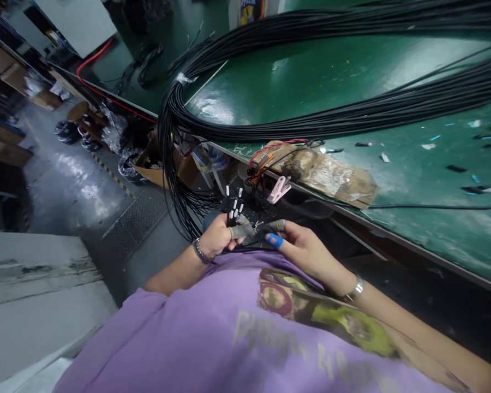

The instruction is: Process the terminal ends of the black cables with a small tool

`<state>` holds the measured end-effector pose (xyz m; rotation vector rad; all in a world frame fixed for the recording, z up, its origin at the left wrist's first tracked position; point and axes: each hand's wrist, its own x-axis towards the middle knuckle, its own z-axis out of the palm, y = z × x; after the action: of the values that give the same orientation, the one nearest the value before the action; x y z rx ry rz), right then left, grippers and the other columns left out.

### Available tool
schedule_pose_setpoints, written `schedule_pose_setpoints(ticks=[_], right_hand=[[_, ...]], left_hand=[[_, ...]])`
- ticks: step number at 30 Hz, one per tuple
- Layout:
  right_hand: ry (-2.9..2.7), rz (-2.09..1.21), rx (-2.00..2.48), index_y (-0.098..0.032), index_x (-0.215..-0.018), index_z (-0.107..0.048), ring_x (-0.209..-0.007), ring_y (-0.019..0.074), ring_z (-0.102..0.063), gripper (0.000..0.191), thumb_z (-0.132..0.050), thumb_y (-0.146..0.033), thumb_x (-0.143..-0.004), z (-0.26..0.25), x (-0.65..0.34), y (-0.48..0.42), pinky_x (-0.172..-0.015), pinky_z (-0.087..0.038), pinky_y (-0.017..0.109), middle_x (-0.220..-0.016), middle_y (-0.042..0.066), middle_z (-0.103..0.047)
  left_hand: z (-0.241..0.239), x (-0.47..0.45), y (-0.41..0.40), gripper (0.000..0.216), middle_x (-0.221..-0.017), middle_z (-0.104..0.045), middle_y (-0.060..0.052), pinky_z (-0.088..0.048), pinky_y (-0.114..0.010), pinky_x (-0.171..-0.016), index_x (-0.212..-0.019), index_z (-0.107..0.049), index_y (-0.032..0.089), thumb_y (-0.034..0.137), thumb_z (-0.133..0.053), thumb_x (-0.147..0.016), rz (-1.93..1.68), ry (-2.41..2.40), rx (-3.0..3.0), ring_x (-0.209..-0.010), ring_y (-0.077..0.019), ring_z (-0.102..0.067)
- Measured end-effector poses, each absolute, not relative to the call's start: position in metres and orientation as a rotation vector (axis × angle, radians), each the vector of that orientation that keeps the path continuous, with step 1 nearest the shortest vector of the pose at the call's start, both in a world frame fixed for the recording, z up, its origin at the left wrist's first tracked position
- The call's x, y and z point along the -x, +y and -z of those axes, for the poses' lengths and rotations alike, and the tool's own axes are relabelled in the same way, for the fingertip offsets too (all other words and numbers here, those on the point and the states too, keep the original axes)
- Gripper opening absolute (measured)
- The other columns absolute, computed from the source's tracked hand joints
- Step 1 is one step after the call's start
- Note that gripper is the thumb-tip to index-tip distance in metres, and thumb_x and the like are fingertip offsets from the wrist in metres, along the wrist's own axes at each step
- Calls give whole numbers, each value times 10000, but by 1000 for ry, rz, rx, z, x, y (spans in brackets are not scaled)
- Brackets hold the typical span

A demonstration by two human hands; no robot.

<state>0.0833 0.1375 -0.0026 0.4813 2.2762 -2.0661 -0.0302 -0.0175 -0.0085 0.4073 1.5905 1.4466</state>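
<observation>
Above left fingers [241, 232], white cable tips [235, 204], clustered

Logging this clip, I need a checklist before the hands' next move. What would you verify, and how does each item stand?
1. Left hand holding the white-tipped wires: ok.
2. White tips aligned in one even row: not ok, staggered.
3. Right hand near the white-tipped wires: ok.
4. Right hand gripping something: cannot tell, too blurred.
5. Pink clip apart from both hands: ok.
6. Green table free of scraps: not ok, several lie there.
</observation>
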Motion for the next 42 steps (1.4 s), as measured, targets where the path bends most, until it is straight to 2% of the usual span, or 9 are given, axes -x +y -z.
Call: schedule_pose_setpoints(ticks=[6,10,15,18,21,24,28,34,42], right_hand=[[2202,2068,-645,-214,-682,-487,-429,92,-369,405,-633,-591,-686,0,-81,133,-412,-329,241,-483,-62,-430],[2194,2119,-576,-211,-672,-509,-465,91,-350,367,-622,-560,-696,-1,-79,133,-423,-301,235,-514,-51,-441],[1899,2160,-608,-214,-661,-473,-416,71,-282,376,-609,-564,-688,0,-77,132,-399,-243,226,-481,-81,-365],[1943,2164,-489,-214,-659,-463,-433,79,-329,336,-566,-523,-741,4,-77,132,-428,-296,229,-505,-69,-416],[2191,2086,-312,-197,-683,-524,-560,113,-445,276,-534,-455,-781,9,-80,134,-568,-405,260,-618,-17,-537],[2437,1986,-358,-192,-753,-562,-656,151,-503,239,-519,-423,-802,13,-83,137,-647,-438,291,-712,18,-600],[2706,1827,-381,-204,-802,-577,-654,163,-519,185,-500,-370,-829,12,-86,140,-637,-441,296,-727,32,-619],[2791,1585,-141,-208,-710,-551,-614,155,-519,122,-487,-268,-795,8,-87,141,-607,-423,278,-675,31,-608],[2776,1613,-176,-219,-647,-452,-544,128,-426,170,-476,-300,-795,8,-90,135,-532,-361,255,-586,-7,-500]], left_hand=[[7,23,-16,475,-433,-469,47,-273,-168,-343,-509,-480,137,534,-701,-649,-1288,1647,-487,-326,-26,-355],[5,20,-13,455,-501,-558,7,-321,-184,-388,-555,-544,123,538,-707,-647,-1280,1634,-516,-365,-39,-408],[6,16,-13,478,-484,-538,12,-314,-188,-385,-557,-533,126,564,-706,-636,-1350,1613,-532,-364,-40,-395],[6,16,-13,477,-481,-538,12,-318,-185,-385,-566,-534,125,567,-698,-644,-1374,1613,-527,-368,-42,-402],[4,16,-12,460,-475,-537,17,-311,-180,-381,-575,-538,126,548,-705,-647,-1381,1650,-529,-363,-38,-394],[3,17,-11,451,-459,-520,26,-306,-178,-380,-553,-525,129,529,-711,-649,-1370,1694,-551,-352,-30,-375],[3,17,-11,452,-449,-510,28,-298,-178,-377,-535,-513,132,523,-703,-659,-1352,1693,-577,-346,-31,-371],[9,16,-13,435,-448,-492,41,-283,-174,-381,-546,-496,139,502,-696,-676,-1368,1711,-580,-353,-26,-347],[22,10,-17,313,-556,-469,34,-343,-190,-513,-593,-512,135,378,-649,-735,-1341,1865,-841,-537,-64,-391]])
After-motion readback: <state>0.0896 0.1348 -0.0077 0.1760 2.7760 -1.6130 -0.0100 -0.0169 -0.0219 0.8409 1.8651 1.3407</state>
